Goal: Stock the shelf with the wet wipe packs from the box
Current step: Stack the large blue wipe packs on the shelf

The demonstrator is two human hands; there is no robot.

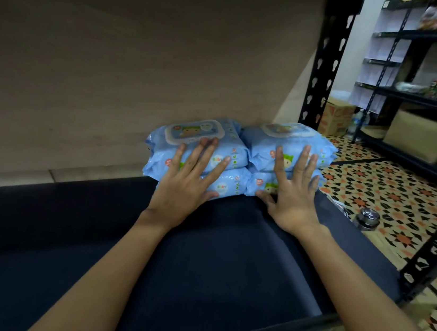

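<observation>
Two stacks of light blue wet wipe packs stand side by side on the dark shelf board, near its right end. My left hand lies flat with spread fingers against the front of the left stack. My right hand presses with straight, spread fingers on the front of the right stack. Each stack is two packs high. The box is not in view.
A beige wall backs the shelf, and a black slotted upright frames its right side. Further right stand other black racks with goods and cardboard boxes over a patterned tile floor. A metal object sits on the floor.
</observation>
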